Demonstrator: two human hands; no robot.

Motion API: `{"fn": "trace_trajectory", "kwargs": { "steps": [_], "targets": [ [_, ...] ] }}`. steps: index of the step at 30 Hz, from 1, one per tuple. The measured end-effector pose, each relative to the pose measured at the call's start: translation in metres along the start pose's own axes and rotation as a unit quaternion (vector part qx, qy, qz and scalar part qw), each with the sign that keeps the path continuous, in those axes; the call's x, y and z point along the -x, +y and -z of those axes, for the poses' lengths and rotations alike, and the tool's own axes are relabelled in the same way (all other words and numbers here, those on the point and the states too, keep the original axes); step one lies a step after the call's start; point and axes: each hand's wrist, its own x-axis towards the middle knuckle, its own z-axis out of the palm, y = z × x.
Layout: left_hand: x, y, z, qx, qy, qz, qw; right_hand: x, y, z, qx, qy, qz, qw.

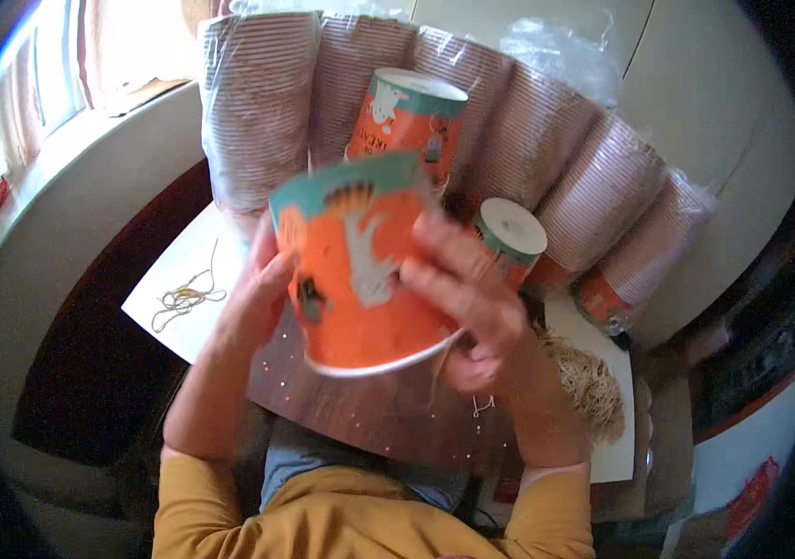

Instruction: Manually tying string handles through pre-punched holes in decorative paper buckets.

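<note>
An orange paper bucket (pixel 370 326) with a blue-green band, a pale printed figure and a white rolled rim is held up in front of me, tilted. Its rim points down toward me. My left hand (pixel 262 293) grips its left side, the thumb lying on the printed wall. My right hand (pixel 474 303) closes on the right side, fingers over the wall and slightly blurred. A thin strand of cord (pixel 437 365) seems to hang below the right hand. The inside of the bucket is hidden.
Tall plastic-wrapped stacks of paper buckets (pixel 258 112) line the far side. Two upturned printed buckets, one taller (pixel 407 126) and one shorter (pixel 512 226), stand before them. Loose cord (pixel 188 300) lies on white board at left; a beige cord bundle (pixel 589 387) lies right. The brown tabletop (pixel 342 415) holds small specks.
</note>
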Motion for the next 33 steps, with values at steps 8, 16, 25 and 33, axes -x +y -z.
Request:
{"fn": "trace_trajectory", "kwargs": {
  "steps": [8,16,25,33],
  "targets": [
    [-0.142,0.027,-0.011,-0.146,-0.012,-0.252,0.956,-0.104,0.055,0.054,-0.245,0.228,-0.12,0.935],
    [-0.177,0.046,-0.024,-0.169,-0.035,-0.346,0.922,-0.12,0.087,0.059,-0.061,0.244,-0.03,0.967],
    [-0.19,-0.053,-0.008,-0.26,-0.028,-0.194,0.945,-0.07,0.154,0.005,0.054,0.206,-0.135,0.968],
    [-0.164,-0.086,-0.003,-0.338,0.05,-0.084,0.936,-0.043,0.154,-0.015,-0.059,0.202,-0.212,0.954]
  ]
}}
